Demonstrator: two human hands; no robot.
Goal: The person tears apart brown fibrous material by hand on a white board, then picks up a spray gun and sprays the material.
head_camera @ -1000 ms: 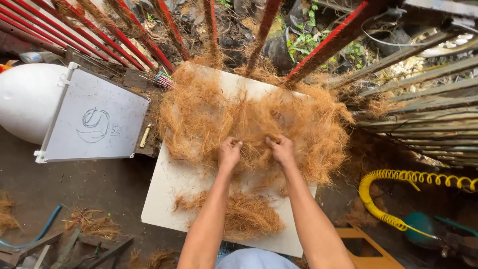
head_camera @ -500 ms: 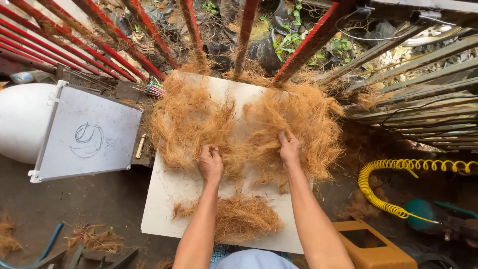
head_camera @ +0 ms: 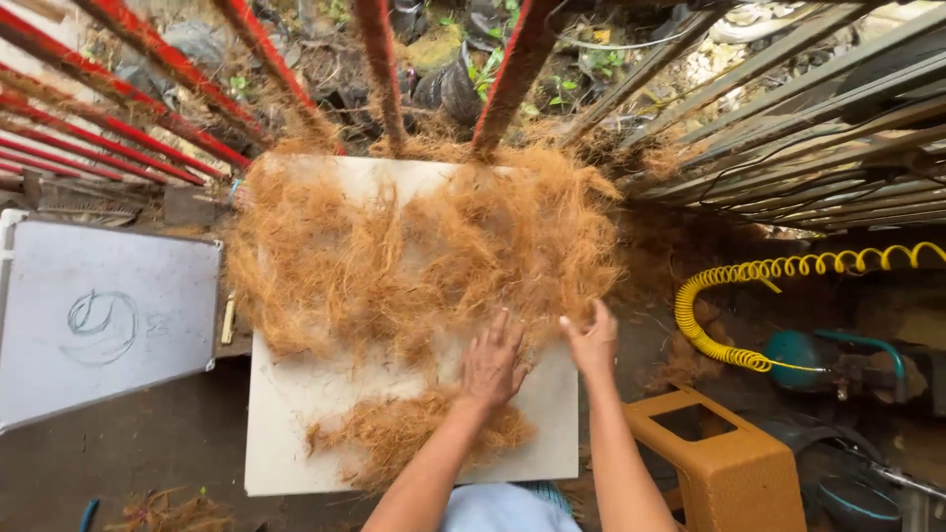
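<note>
Left hand [head_camera: 493,363] lies flat with fingers spread on the white board [head_camera: 296,414] at lower centre, touching the coir fibre [head_camera: 414,246] heaped across its upper half. Right hand [head_camera: 593,341], also spread empty, sits at the fibre's right edge.

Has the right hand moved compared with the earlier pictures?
Yes. The right hand has moved from the fibre pile in the middle of the white board toward the board's right edge, nearer the person.
</note>
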